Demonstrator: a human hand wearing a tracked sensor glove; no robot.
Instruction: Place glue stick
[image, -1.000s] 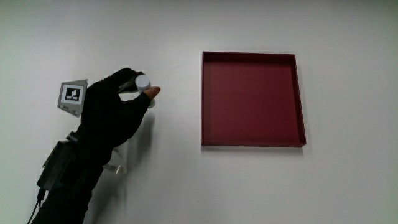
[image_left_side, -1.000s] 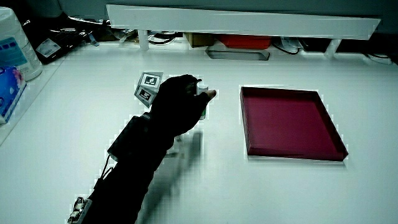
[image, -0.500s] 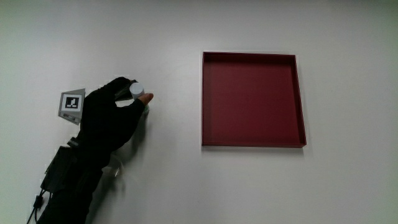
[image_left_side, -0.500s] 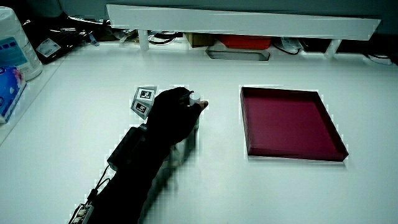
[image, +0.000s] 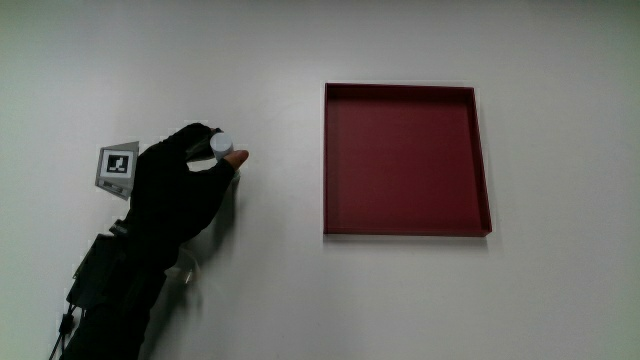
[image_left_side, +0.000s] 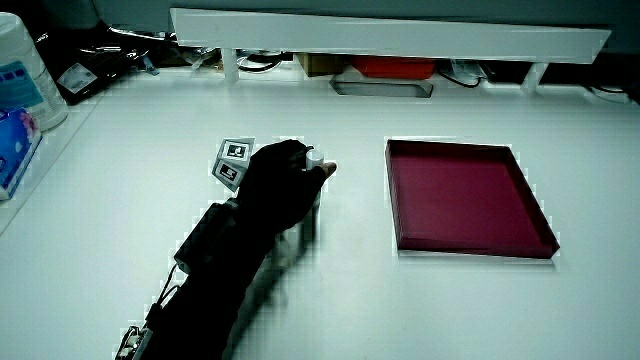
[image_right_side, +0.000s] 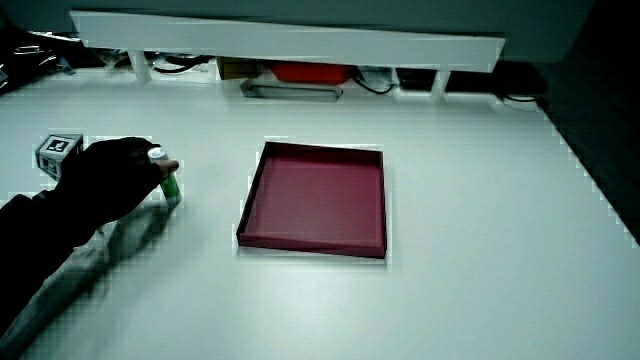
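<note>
Main view, what do you see?
— Hand (image: 180, 190) gripping the upright glue stick (image: 221, 146) on the table (image: 300, 290), well apart from the red tray (image: 405, 160).
— Anything between them?
— Only bare table; a side view shows the stick's green body (image_right_side: 171, 186).

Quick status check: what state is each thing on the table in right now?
glue stick: upright, cap on, gripped at the top, base at or near the table beside the tray.
hand: fingers closed around the glue stick.
red tray: lying flat on the table, nothing in it.
</note>
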